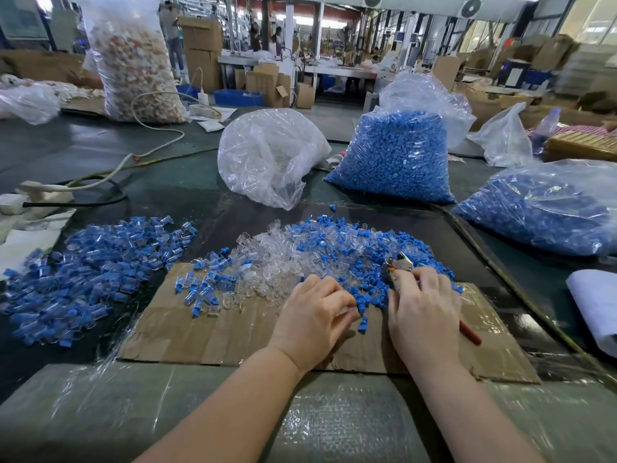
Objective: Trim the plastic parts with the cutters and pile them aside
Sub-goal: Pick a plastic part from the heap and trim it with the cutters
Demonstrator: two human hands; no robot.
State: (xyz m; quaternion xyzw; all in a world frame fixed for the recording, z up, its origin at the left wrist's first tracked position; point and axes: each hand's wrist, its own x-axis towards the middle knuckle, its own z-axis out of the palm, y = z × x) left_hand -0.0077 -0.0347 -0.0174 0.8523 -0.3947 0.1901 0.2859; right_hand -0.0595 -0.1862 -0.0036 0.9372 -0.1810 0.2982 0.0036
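A heap of loose blue and clear plastic parts (320, 248) lies on a cardboard sheet (207, 332) in front of me. My right hand (424, 305) grips the red-handled cutters (399, 264), whose jaws point into the heap while a red handle tip sticks out behind the hand. My left hand (314, 315) rests at the heap's near edge with curled fingers pinching a small clear part (347, 312). A spread pile of assembled blue-and-clear parts (90, 272) lies to the left on the dark table.
Behind the heap stand a bag of clear parts (270, 158) and two bags of blue parts (397, 158) (547, 208). Cables and a power strip (43, 192) lie at the far left. A white roll (597, 305) sits at the right edge.
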